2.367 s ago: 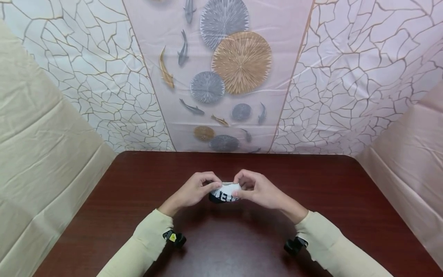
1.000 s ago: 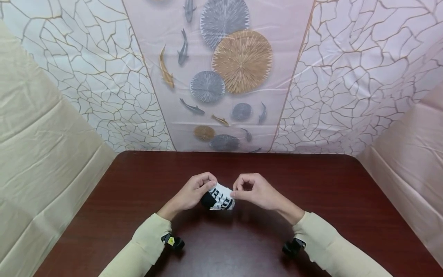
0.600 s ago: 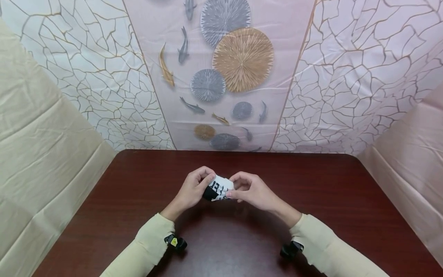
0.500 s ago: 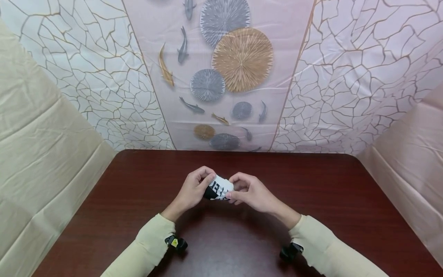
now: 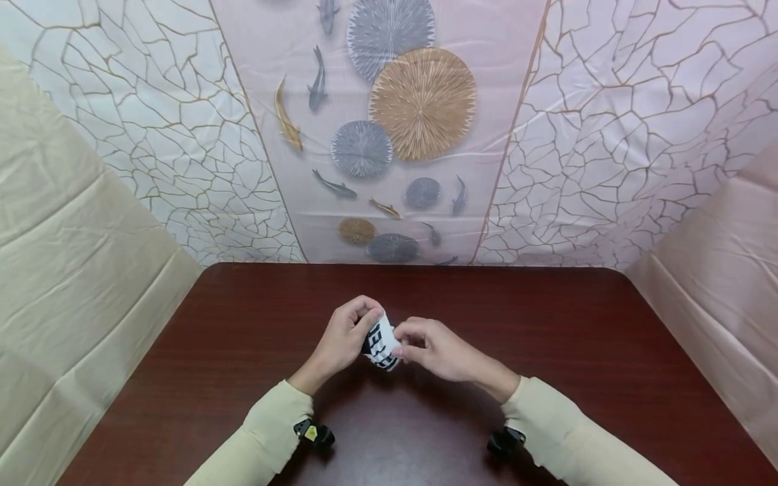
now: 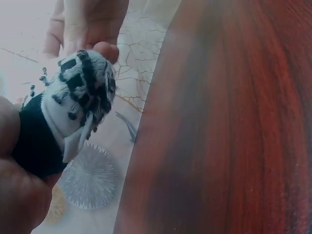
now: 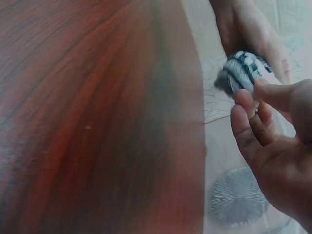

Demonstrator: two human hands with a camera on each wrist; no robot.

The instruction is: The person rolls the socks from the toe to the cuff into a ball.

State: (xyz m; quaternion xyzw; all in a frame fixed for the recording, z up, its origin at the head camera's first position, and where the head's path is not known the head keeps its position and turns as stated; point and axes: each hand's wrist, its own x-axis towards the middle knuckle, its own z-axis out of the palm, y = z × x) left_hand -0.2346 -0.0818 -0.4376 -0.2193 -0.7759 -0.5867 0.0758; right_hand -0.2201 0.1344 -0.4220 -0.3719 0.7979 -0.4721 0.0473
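A small white sock (image 5: 384,343) with black lettering and a black part is held up above the table between both hands. My left hand (image 5: 345,335) grips its black end, thumb on the near side. At the opposite side, my right hand (image 5: 442,352) pinches the white edge between thumb and fingertips. Loose black and white threads show on the sock (image 6: 80,90) in the left wrist view, along with a fold of white cloth. In the right wrist view, the thumb and fingertips of the right hand (image 7: 275,151) meet at the sock's (image 7: 243,68) edge.
A dark red-brown wooden table (image 5: 401,432) lies beneath the hands. Behind it hangs a patterned cloth (image 5: 419,108) with fish and round motifs. Beige cloth walls (image 5: 79,304) stand at both sides. Each wrist carries a black strapped device (image 5: 315,433).
Over the last half second the sock has turned to a steeper tilt, its lower end hanging further down. My right hand has shifted down and to the left, still pinching it.
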